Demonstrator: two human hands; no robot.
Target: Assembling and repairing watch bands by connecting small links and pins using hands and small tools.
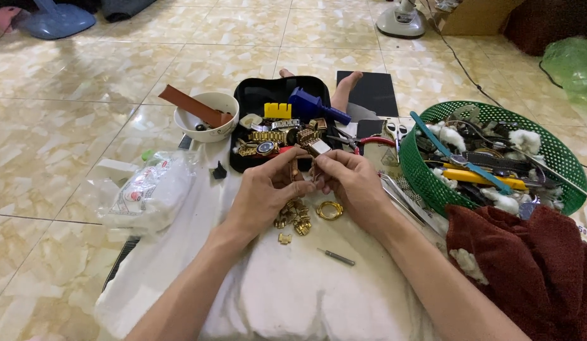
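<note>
Glossy beige floor tiles [85, 82] carry a white cloth [293, 290], on which both hands meet over loose gold watch links [294, 218] and a gold ring [329, 210]. Left hand [268, 189] and right hand [350, 183], fingers pinched closed, share a small gold watch band piece [304, 165] held between them above the links. Black tool case [274, 120] just beyond; green basket [432, 183] right; white bowl [208, 123] left.
</note>
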